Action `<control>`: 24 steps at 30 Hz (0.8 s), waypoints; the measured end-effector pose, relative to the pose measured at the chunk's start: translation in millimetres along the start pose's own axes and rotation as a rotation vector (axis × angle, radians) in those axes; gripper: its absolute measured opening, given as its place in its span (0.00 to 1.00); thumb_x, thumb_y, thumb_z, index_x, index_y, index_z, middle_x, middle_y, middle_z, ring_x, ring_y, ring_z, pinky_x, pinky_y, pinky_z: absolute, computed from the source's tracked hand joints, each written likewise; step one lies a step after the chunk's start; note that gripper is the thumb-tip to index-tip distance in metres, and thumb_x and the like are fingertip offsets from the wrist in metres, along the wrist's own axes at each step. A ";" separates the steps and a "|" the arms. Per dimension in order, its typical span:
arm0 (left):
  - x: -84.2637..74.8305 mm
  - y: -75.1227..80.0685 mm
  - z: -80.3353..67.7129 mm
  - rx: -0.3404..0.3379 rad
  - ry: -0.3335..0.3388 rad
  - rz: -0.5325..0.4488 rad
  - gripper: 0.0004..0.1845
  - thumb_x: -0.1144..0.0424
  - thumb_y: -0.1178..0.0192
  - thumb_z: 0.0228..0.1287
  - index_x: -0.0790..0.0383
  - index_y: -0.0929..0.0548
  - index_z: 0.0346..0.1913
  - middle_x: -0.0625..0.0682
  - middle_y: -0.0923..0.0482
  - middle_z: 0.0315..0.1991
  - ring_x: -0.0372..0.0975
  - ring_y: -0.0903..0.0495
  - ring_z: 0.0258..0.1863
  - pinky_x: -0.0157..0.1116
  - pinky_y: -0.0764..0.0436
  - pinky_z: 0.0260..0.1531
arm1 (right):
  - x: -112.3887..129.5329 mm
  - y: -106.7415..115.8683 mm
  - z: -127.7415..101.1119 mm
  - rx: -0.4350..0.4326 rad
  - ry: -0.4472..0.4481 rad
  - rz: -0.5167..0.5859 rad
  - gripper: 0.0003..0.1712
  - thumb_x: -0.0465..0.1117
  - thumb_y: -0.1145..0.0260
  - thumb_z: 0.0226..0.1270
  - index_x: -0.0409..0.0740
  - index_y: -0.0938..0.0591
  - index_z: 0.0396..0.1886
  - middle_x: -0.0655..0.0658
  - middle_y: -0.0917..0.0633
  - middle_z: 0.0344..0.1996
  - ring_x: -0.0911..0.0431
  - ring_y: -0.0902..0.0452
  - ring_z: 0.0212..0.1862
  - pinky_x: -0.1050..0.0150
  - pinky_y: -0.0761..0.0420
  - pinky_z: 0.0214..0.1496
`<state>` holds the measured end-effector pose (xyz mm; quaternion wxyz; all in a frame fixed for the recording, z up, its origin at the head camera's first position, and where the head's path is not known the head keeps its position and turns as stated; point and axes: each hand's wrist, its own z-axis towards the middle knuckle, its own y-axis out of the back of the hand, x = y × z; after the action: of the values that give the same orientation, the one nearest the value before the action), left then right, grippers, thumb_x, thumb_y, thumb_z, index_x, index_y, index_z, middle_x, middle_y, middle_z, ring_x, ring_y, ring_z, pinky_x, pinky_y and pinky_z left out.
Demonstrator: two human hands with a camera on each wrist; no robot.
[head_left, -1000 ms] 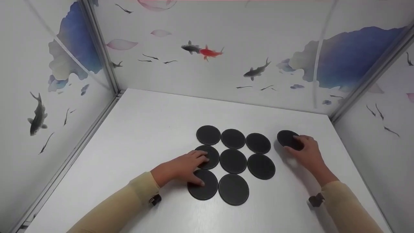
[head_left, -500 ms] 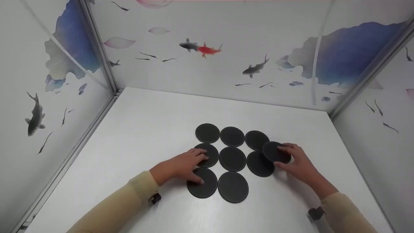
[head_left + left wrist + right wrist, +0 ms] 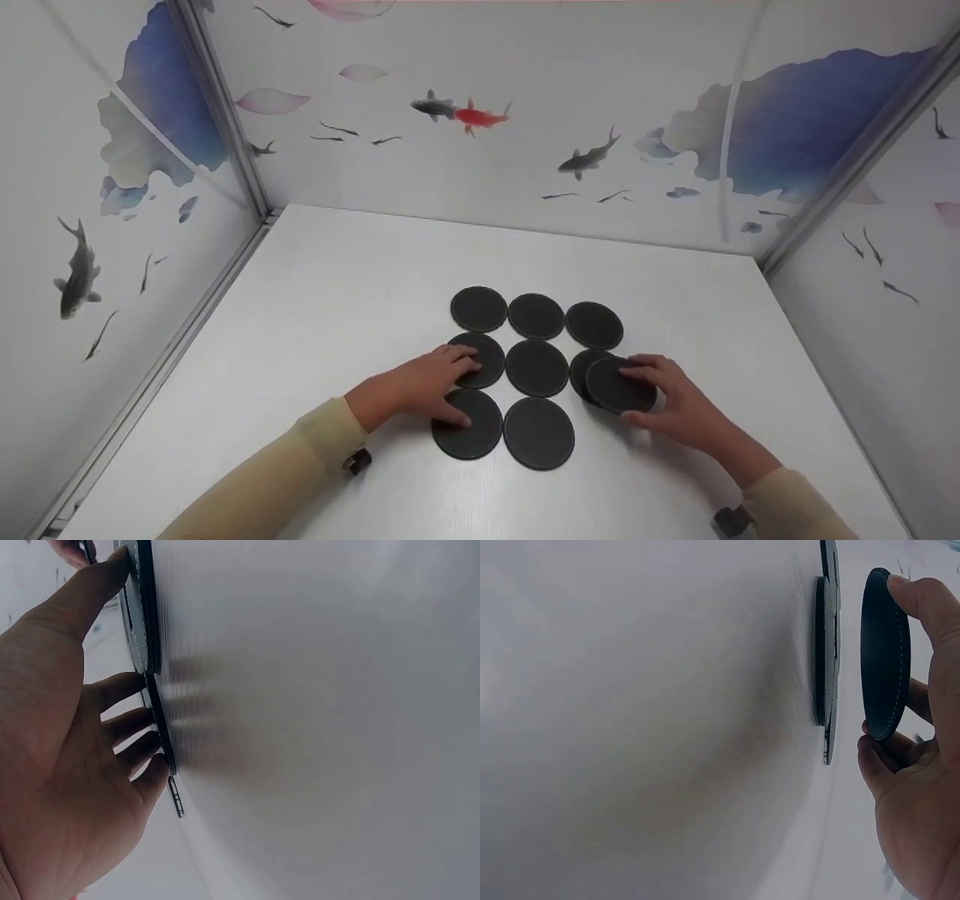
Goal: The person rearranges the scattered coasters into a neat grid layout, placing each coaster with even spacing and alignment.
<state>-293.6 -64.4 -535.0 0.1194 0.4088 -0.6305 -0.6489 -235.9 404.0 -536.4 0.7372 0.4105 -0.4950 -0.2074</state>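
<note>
Several round black coasters (image 3: 536,368) lie in a grid on the white table (image 3: 337,300). My right hand (image 3: 660,397) pinches one more black coaster (image 3: 616,384) by its rim and holds it just above the table, overlapping the right coaster of the middle row (image 3: 579,371). The right wrist view shows this held coaster (image 3: 885,652) lifted clear of the flat ones (image 3: 825,667). My left hand (image 3: 442,386) rests flat, fingers on the middle-left coaster (image 3: 484,358) and thumb on the front-left coaster (image 3: 469,427). The left wrist view shows those fingers (image 3: 120,690) against the coaster edges (image 3: 146,607).
Painted fish panels wall the table at the back (image 3: 487,120), left (image 3: 82,262) and right (image 3: 885,285). Bare tabletop lies to the left of the grid, behind it and at the right where the coaster came from.
My right hand carried the coaster from the far right of the table leftward and toward me, to over the grid's right column. The left hand stayed where it was.
</note>
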 end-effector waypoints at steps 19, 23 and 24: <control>0.8 -0.9 -1.0 0.027 0.020 -0.008 0.50 0.35 0.25 0.66 0.56 0.29 0.83 0.53 0.43 0.87 0.49 0.44 0.87 0.48 0.33 0.81 | 16.5 -18.0 -29.7 0.066 0.078 -0.061 0.39 0.53 0.11 0.59 0.56 0.14 0.71 0.46 0.24 0.75 0.45 0.29 0.76 0.66 0.28 0.75; -0.5 0.5 -1.3 0.018 0.017 -0.010 0.50 0.35 0.24 0.66 0.57 0.29 0.83 0.54 0.42 0.87 0.49 0.44 0.86 0.48 0.33 0.81 | 19.1 -18.0 -32.4 0.071 0.092 -0.042 0.39 0.54 0.11 0.60 0.57 0.14 0.71 0.46 0.25 0.76 0.43 0.29 0.76 0.72 0.34 0.75; -1.0 0.8 -1.4 0.018 0.016 -0.011 0.50 0.35 0.24 0.66 0.57 0.29 0.82 0.54 0.42 0.87 0.50 0.43 0.86 0.48 0.33 0.81 | 19.7 -18.2 -33.1 0.075 0.097 -0.037 0.39 0.53 0.11 0.60 0.58 0.14 0.71 0.45 0.25 0.76 0.43 0.29 0.76 0.73 0.35 0.76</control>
<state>-292.3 -64.9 -533.7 0.1173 0.4183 -0.6330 -0.6407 -195.9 392.7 -545.9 0.7406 0.4565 -0.4583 -0.1821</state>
